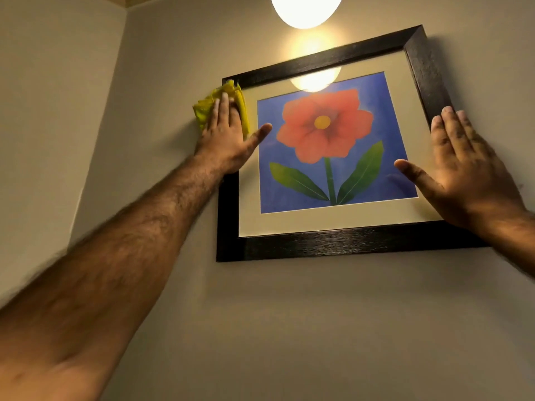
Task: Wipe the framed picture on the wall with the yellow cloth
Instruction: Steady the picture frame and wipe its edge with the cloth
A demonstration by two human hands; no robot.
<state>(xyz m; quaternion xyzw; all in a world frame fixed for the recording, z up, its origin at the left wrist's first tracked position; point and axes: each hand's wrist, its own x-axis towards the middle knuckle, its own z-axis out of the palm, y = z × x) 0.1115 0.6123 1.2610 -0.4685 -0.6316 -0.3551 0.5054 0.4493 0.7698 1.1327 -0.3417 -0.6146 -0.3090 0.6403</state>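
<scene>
**A:** What is nearest the camera?

**B:** A bare left forearm (121,256), blurred at the lower left corner, reaching up and to the right toward a wall (289,328).

**A:** And where it ends?

**B:** The left hand (228,134) lies flat with its fingers spread, pressing a crumpled yellow cloth (207,107) against the upper left corner of a framed picture (341,244). The cloth pokes out above and to the left of the fingers, partly over the frame's left edge and partly over the wall beside it. The thumb points right, its tip at the edge of the blue print.

**A:** What does the picture show?

**B:** A red flower (324,125) with a yellow centre, a green stem and two green leaves on a blue ground, set in a cream mat and a dark, wood-grained frame. It hangs tilted, its right side higher.

**A:** The other hand?

**B:** The right hand (466,169) is open and holds nothing, palm toward the frame's right side, fingers up over the dark moulding, thumb stretched left over the mat. Whether it touches I cannot tell.

**A:** Anything above?

**B:** A glowing round lamp (307,10), reflected in the glass.
</scene>
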